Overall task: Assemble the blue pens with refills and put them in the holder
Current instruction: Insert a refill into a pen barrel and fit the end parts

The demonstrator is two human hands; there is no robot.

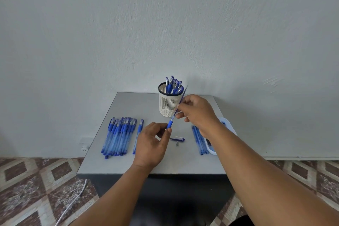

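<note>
A: Where was the pen (170, 124) found?

B: It was held over the middle of the table (128, 163), tilted, its lower end pinched by the fingertips of the left hand (153, 143). The blue grip section was seen just above those fingertips.

A: And the right hand (195, 111)?

B: It was closed round the refill (181, 100), up and to the right of the left hand. The refill was seen running in line with the pen, its upper end reaching past the rim of the holder (169, 103). How far it sat in the barrel could not be told.

A: Was the holder touched?

B: That could not be told; the right hand was seen just beside it, on its right. Several capped pens were stood in it.

A: What else was laid out?

B: A row of pens (119, 136) was laid to the left. A cap (178, 139) and a small grey tip (177, 144) were laid below the hands. Refills (199, 140) and a white tray (228, 124) were partly covered by the right forearm.
</note>
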